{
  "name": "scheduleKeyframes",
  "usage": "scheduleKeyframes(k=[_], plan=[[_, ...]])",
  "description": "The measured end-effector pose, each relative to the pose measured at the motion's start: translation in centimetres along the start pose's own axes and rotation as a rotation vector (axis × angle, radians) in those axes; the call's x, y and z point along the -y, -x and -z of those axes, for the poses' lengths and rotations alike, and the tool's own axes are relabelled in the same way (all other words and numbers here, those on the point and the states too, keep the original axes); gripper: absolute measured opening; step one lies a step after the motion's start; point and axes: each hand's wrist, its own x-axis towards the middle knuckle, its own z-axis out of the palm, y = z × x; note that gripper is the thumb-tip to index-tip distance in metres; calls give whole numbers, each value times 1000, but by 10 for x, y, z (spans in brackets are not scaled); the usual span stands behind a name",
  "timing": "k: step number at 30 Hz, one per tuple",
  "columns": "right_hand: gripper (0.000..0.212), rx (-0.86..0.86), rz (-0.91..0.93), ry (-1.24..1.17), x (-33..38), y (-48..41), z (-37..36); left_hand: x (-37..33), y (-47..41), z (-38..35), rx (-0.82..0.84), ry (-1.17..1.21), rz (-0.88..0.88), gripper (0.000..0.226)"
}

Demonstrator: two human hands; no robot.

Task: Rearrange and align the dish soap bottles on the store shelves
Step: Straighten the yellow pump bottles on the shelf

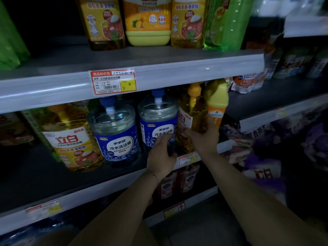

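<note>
Right hand (202, 139) grips the amber bottle (188, 112), which stands upright at 11 o'clock from the palm. Left hand (162, 151) curls round the blue-label bottle (158, 125) at 12 o'clock. The bottles stand just beside each other.

The yellow bottle (147, 23) on the upper shelf and its amber neighbours are cut off by the top edge, and the green packs (10, 41) by the left edge. The lower front of the blue-labelled bottle (158, 121) is covered by the left hand (162, 157), and part of the amber bottle (193, 110) by the right hand (204, 137). The fine print on the price tag (113, 82) is too small to be read. The goods at the far right (301, 63) are blurred, and the packs on the shelf below (177, 183) are lost in shadow.
</note>
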Motion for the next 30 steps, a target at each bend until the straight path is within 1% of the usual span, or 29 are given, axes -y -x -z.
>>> scheduleKeyframes(k=[3,6,8,11,13,16,18,20,22,24,27,30], plan=[[64,-12,26,-25,14,1,8,-9,-2,1,48,102,74,57],[59,-18,5,-32,29,-4,16,-18,-5,7,101,202,173,56],[57,-18,-28,-23,35,-4,22,-29,-5,13,140,290,200,47],[58,24,-45,5,37,1,30,-41,-6,20,200,437,231,26],[58,47,-68,-17,39,7,36,-48,-2,27,276,525,280,22],[51,90,-111,-68,43,20,43,-51,7,35,411,645,372,29],[53,124,-131,-98,46,31,47,-53,16,38,445,761,446,41],[49,171,-132,-129,52,44,52,-52,23,39,464,807,469,57],[45,244,-128,-164,57,54,61,-54,32,42,494,797,477,68],[42,320,-120,-188,62,60,71,-58,41,46,508,761,458,69],[42,389,-97,-205,70,66,79,-63,53,52,519,714,443,73],[50,450,-107,-213,71,74,82,-66,63,61,511,662,434,75]])
